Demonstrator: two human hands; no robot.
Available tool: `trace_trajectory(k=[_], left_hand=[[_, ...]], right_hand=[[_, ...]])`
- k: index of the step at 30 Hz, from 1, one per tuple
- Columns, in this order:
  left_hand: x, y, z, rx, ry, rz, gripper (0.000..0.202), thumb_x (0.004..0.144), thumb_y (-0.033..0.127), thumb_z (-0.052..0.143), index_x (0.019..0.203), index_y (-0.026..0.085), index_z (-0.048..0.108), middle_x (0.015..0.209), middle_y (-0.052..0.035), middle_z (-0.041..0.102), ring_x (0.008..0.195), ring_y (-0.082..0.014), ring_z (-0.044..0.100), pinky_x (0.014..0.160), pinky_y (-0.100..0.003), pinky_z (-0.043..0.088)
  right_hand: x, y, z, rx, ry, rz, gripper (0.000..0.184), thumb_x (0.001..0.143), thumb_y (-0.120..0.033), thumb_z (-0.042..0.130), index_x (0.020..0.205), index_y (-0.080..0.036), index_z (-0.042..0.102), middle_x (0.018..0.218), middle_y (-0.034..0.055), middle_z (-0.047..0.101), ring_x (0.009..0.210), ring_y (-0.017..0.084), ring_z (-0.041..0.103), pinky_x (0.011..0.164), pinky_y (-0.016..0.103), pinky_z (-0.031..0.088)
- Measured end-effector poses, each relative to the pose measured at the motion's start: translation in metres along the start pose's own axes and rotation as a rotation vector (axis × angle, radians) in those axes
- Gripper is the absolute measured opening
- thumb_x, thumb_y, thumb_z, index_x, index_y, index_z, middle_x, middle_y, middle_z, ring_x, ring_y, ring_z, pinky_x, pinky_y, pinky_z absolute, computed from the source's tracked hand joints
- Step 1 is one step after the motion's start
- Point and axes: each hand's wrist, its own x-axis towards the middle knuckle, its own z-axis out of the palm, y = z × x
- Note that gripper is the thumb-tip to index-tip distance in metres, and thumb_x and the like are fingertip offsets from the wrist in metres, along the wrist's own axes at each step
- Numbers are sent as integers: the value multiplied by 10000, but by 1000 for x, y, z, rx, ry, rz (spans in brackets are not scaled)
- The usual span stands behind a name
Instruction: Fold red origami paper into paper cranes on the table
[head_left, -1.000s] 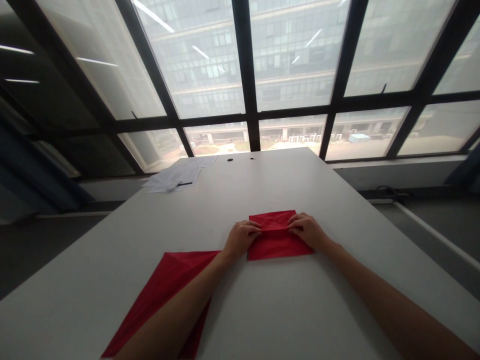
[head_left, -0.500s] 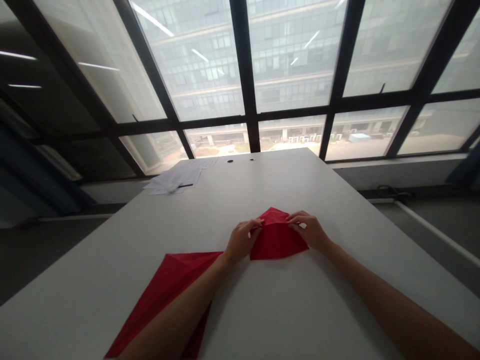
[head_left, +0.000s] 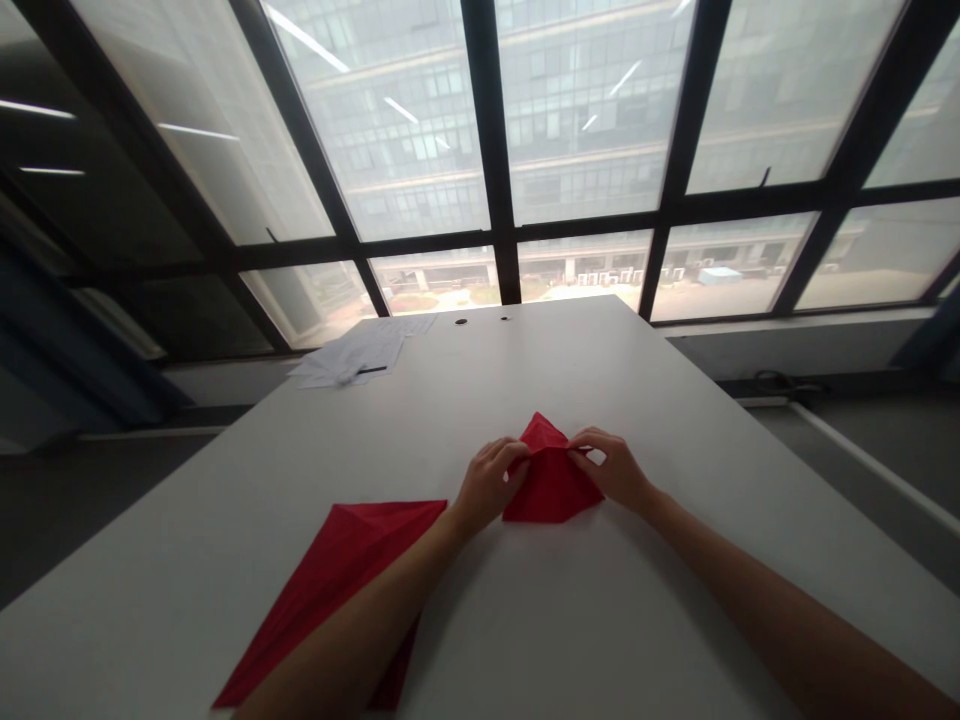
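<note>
A small folded red paper (head_left: 549, 482) lies on the white table (head_left: 525, 620), rising to a point at its far end. My left hand (head_left: 489, 484) pinches its left edge, fingers curled. My right hand (head_left: 610, 467) pinches the right edge in the same way. The two sides of the paper are drawn together between my hands. A second, larger red sheet (head_left: 337, 590) lies flat at the near left, partly under my left forearm.
White papers with a dark pen (head_left: 352, 358) lie at the table's far left corner. Two small dark spots (head_left: 460, 322) sit near the far edge. Large windows with black frames stand beyond the table, and the floor drops away on both sides.
The small red paper was a flat rectangle. My hands have pushed its two sides inward, so it now narrows to a pointed shape. The larger sheet has not moved.
</note>
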Motion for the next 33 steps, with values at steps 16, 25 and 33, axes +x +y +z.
trace_trajectory(k=[16, 25, 33], left_hand=[[0, 24, -3, -92, 60, 49, 41, 848, 185, 591, 846, 210, 623, 1354, -109, 530, 1320, -288, 445, 1084, -480, 392], [3, 19, -5, -103, 74, 83, 66, 858, 153, 569, 867, 216, 583, 945, -49, 687, 901, -183, 635, 914, -379, 489], [13, 35, -8, -221, 133, -101, 66, 861, 144, 566, 876, 193, 608, 843, -24, 653, 701, -122, 577, 628, -226, 485]], right_hand=[[-5, -35, 14, 178, -51, -11, 181, 843, -104, 531, 925, -234, 627, 1123, 60, 702, 1058, 213, 645, 927, 389, 508], [-3, -25, 16, 91, 73, 31, 107, 833, -152, 587, 899, -225, 630, 843, 19, 684, 797, 182, 639, 767, 330, 532], [7, -54, 1, 359, -92, -30, 410, 963, -556, 446, 924, -210, 661, 1087, 101, 666, 1004, 247, 620, 903, 388, 490]])
